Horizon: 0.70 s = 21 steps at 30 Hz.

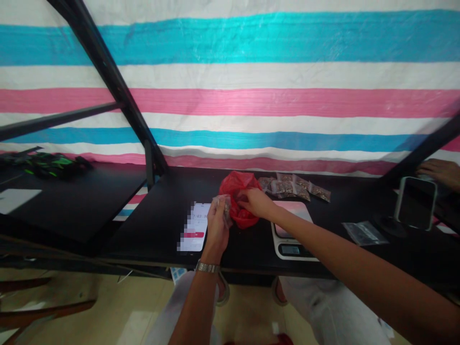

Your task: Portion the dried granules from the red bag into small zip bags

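Observation:
My left hand (217, 225) is closed around a small clear plastic bag (226, 211) with little brownish pieces inside, held against the near left side of a red plastic bag (235, 183). My right hand (256, 202) reaches into the open mouth of the red bag from the right. Its fingers are bent together, and their tips are partly hidden in the bag, so what they grip does not show. Behind my right hand, several filled clear packets (283, 187) lie in a loose pile. A white kitchen scale (278, 251) sits under my right forearm.
A lit phone (199, 227) lies left of my left hand. On the right are a flat clear bag (364, 233), a phone on a stand (417, 203) and another person's hand (440, 172). A green-and-black toy car (53, 164) stands on the left table. Black frame bars (108, 72) slant above.

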### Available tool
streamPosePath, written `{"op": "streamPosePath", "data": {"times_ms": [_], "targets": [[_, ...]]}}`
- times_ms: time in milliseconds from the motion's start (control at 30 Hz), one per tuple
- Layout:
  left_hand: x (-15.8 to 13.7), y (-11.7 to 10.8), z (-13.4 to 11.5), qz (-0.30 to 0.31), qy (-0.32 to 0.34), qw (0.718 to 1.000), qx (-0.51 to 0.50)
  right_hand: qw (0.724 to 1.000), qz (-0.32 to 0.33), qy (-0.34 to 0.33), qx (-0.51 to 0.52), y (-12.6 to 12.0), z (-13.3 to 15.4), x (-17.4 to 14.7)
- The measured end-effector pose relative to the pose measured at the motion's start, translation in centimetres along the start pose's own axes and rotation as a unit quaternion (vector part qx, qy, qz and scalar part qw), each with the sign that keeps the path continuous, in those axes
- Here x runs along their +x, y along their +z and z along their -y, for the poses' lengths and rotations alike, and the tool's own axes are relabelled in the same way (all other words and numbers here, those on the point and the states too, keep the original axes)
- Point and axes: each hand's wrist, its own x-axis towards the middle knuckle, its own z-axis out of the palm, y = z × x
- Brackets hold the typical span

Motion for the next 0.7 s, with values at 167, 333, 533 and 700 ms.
{"op": "streamPosePath", "data": {"times_ms": [167, 333, 533, 700], "targets": [[0.9, -0.7, 0.3, -0.009, 0.008, 0.999, -0.048, 0.999, 0.000, 0.002, 0.033, 0.3, 0.7, 0.0], [1.1, -1.2, -0.1, -0.022, 0.010, 0.998, -0.061, 0.998, 0.002, 0.029, 0.057, 0.1, 0.2, 0.0], [0.8, -1.3, -0.2, -0.021, -0.018, 0.997, -0.068, 0.996, 0.005, 0.070, 0.056, 0.0, -0.4, -0.3], [0.8, -0.8, -0.1, -0.024, -0.035, 0.996, -0.078, 0.994, -0.006, 0.095, 0.048, -0.1, 0.2, -0.7]]}}
